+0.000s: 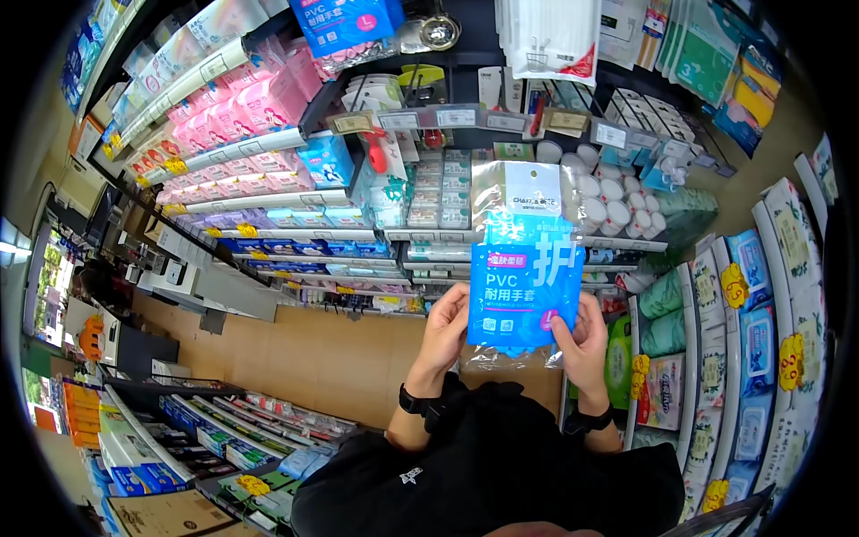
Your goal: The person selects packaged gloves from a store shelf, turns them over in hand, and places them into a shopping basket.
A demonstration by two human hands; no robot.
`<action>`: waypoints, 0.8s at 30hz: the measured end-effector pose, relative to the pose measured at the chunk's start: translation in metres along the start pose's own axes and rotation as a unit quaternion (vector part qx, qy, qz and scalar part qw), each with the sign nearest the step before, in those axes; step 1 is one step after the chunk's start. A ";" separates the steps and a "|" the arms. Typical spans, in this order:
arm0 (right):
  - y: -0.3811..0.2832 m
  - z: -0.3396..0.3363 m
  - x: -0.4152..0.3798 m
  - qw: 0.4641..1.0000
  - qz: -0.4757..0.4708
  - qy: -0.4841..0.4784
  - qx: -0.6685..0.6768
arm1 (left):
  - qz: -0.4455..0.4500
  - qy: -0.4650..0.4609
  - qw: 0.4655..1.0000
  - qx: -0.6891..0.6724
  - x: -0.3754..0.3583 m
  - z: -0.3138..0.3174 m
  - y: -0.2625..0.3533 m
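Note:
Between my two hands I hold up a clear packet of blue PVC gloves [526,277], its printed front towards me and its white hang tab at the top. My left hand [446,329] grips the packet's lower left edge, fingers behind it. At the lower right corner my right hand [582,338] pinches it, thumb on the front near the pink "L" mark. Both wrists wear dark bands. A similar blue glove packet [347,25] hangs on the rack at the top.
Shelves of pink packs [259,103] stand at the left. Ahead are stacked small boxes [441,183] and white rolls or cups [617,201]. Wipes packs [757,345] line the right shelf. Low shelves [259,421] stand at lower left beside the tan floor [331,358].

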State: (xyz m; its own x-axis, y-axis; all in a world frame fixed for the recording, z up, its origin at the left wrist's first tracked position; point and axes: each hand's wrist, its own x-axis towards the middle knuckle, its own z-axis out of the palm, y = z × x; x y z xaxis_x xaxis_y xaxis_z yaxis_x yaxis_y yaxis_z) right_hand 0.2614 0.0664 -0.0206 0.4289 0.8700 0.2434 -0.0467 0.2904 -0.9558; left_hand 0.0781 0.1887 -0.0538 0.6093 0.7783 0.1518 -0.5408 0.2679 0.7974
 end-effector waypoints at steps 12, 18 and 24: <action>-0.003 -0.035 -0.052 0.997 0.053 -0.044 -0.026 | -0.101 -0.018 0.995 -0.005 -0.041 0.040 -0.049; 0.004 -0.027 -0.048 0.982 -0.002 -0.087 -0.169 | -0.251 -0.085 0.963 -0.051 -0.030 0.038 -0.054; -0.003 -0.004 -0.036 0.957 -0.095 -0.084 -0.262 | -0.194 -0.087 0.975 -0.058 -0.017 0.040 -0.044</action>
State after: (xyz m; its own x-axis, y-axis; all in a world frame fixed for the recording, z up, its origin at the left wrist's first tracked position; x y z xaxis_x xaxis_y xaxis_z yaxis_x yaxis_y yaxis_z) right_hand 0.2492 0.0326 -0.0274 0.2312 0.8859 0.4023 0.4951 0.2488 -0.8325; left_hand 0.1152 0.1411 -0.0684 0.8649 0.5001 -0.0437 -0.3058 0.5937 0.7443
